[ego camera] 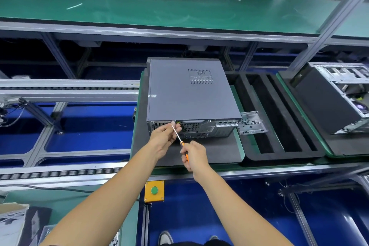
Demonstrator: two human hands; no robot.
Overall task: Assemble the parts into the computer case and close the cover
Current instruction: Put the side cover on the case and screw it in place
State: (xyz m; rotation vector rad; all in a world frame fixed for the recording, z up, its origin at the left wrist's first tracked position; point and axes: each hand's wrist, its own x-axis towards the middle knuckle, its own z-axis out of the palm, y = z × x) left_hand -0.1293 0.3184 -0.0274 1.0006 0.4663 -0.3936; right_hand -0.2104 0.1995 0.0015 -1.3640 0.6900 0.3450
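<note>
A grey computer case (185, 94) lies on its side on a dark foam pad (215, 150), its cover on top with a vent grid. Its rear panel faces me. My right hand (194, 156) grips the orange handle of a screwdriver (179, 138). The metal shaft slants up to the left, with its tip at the upper left of the rear panel. My left hand (164, 136) pinches the shaft close to the tip, right against the panel. Whether a screw sits at the tip is hidden by my fingers.
A small metal tray (252, 123) with several dark screws sits right of the case. A black foam tray (279, 118) lies beyond it, then an open case (339, 96) at far right. Roller conveyor rails (65, 90) run to the left. A yellow box with a green button (154, 190) is below.
</note>
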